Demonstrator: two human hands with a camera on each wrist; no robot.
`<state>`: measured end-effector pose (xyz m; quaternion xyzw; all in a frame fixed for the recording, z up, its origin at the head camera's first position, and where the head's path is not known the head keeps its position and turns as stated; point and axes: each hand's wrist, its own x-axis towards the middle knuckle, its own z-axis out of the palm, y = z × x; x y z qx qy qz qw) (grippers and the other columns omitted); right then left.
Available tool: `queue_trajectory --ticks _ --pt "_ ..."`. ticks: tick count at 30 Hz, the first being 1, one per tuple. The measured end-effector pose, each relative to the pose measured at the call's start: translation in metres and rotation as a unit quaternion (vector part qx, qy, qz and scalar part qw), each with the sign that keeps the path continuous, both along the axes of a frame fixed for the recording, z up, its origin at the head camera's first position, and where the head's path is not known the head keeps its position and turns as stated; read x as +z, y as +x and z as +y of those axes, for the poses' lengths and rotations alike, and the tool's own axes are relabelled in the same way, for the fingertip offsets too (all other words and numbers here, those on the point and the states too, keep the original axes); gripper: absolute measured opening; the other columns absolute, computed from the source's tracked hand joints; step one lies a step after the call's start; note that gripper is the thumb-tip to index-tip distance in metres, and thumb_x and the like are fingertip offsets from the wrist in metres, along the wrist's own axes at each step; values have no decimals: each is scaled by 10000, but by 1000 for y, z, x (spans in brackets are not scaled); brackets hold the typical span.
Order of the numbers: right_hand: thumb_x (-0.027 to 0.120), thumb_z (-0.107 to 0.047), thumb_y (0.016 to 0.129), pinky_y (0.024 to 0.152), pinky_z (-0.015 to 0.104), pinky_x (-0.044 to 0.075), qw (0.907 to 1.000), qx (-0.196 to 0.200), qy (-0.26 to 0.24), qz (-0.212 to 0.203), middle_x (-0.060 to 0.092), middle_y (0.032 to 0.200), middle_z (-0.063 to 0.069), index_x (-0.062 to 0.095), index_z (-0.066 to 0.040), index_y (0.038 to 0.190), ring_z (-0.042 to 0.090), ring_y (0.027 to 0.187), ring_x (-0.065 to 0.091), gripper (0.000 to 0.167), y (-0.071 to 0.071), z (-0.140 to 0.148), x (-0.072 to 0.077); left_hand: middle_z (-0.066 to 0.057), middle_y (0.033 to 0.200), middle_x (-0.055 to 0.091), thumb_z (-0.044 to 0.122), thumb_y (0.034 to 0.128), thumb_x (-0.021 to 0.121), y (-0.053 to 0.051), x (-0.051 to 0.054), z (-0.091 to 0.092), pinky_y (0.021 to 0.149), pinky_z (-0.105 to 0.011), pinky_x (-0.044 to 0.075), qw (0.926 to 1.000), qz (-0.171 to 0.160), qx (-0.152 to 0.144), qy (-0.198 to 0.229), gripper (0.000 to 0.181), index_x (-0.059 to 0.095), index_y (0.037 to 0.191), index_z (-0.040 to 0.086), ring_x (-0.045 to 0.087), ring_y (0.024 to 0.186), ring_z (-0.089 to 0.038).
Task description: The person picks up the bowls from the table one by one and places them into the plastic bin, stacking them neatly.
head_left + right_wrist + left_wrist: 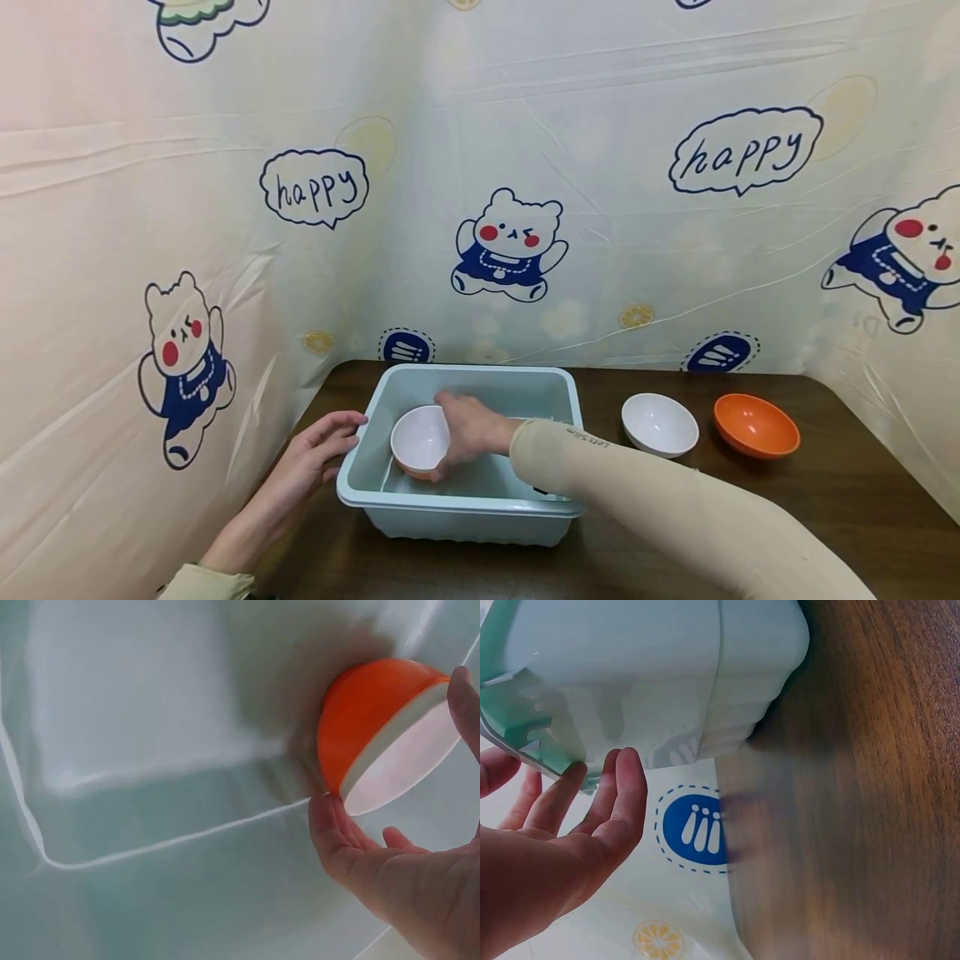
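Inside the pale blue-green plastic basin [472, 504], my right hand [472, 433] grips a bowl [418, 437] that is white inside and orange outside. In the right wrist view the thumb lies on one side of the bowl [375, 712] and the fingers [330, 825] on the opposite side. A white band shows above the orange; I cannot tell whether this is one bowl or a white one nested in an orange one. At the basin's left rim is my left hand [315, 454], its fingers [630, 787] loosely bent and touching the rim.
To the right of the basin, a white bowl [660, 425] and an orange bowl [756, 427] stand upright on the dark wooden table [840, 500]. A printed cloth [600, 250] hangs behind the table and along both sides. My right sleeve [660, 500] crosses the basin's right rim.
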<state>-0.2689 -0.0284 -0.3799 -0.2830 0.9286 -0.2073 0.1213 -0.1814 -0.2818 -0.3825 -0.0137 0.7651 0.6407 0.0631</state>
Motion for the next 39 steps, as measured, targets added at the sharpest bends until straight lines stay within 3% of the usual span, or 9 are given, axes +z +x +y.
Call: queue_trajectory --ticks 9,21,31,39 --pt "981 -343 727 959 364 505 9995 185 209 166 636 1188 93 495 -90 1410 227 1075 590 876 2 -2 2 -181 1516 517 188 1105 547 0 0 -1 908 -363 546 10000 -35 -14 2 374 528 1444 31 553 1294 -230" --pt "995 -327 697 989 406 479 10000 -50 57 27 632 1227 135 462 -73 1461 284 1123 562 966 2 -2 2 -184 1526 514 195 1104 551 0 0 0 899 -365 552 10000 -18 0 8 371 537 1437 32 556 1300 -229" --pt "1001 -371 665 989 440 485 10000 -44 -30 -19 630 1243 137 439 -105 1487 287 1129 554 1031 -12 -2 -11 -191 1517 520 181 1104 544 1 1 0 898 -360 552 10000 27 -13 19 368 532 1437 25 563 1290 -226" --pt "979 -324 732 1042 444 484 9996 -135 68 -219 622 1314 162 407 -75 1530 308 1184 581 1013 -1 0 8 -189 1522 510 186 1108 538 0 1 0 910 -363 549 10000 -4 -7 -11 375 523 1447 27 532 1333 -281"
